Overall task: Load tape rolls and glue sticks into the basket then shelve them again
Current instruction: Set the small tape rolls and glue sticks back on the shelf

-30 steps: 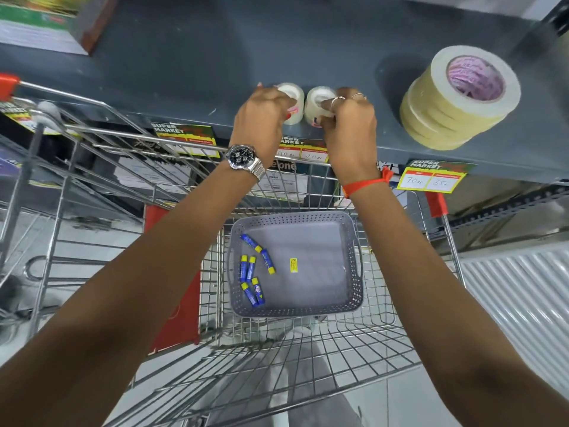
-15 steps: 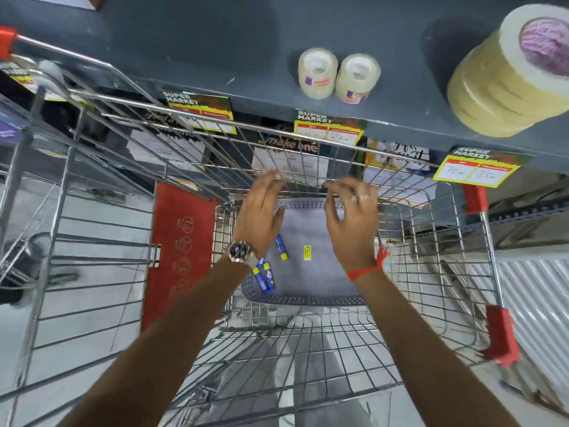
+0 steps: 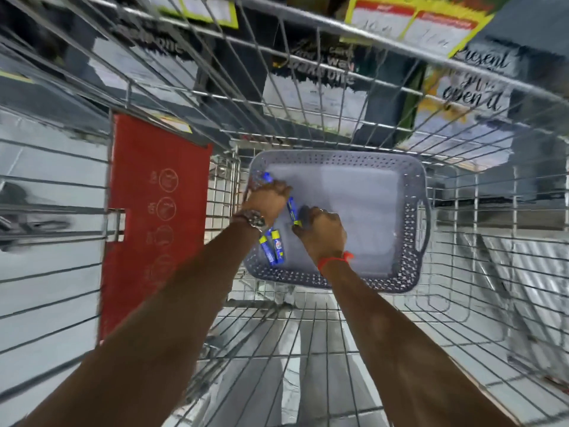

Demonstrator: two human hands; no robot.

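Note:
A grey perforated plastic basket (image 3: 409,241) sits on the floor of a wire shopping cart (image 3: 308,97). Blue and yellow glue sticks lie at the basket's left side. My left hand (image 3: 267,201), with a wristwatch, is curled down in the basket's left corner, and a glue stick's blue tip (image 3: 266,177) pokes out beyond its fingers. My right hand (image 3: 323,234), with a red wrist thread, is curled with its fingertips on the yellow end of another glue stick (image 3: 292,209). Two more glue sticks (image 3: 273,248) lie loose under my left wrist. No tape rolls are in view.
A red plastic flap (image 3: 154,217) hangs on the cart's left wall. Yellow price labels (image 3: 412,23) on the shelf edge show above the cart's far rim, with printed cards behind the wires. My legs show through the cart's floor grid.
Both hands left the two small tape rolls on the shelf, dropped into the cart and closed on glue sticks in the basket. The view tilted down, so the shelf top is out of sight.

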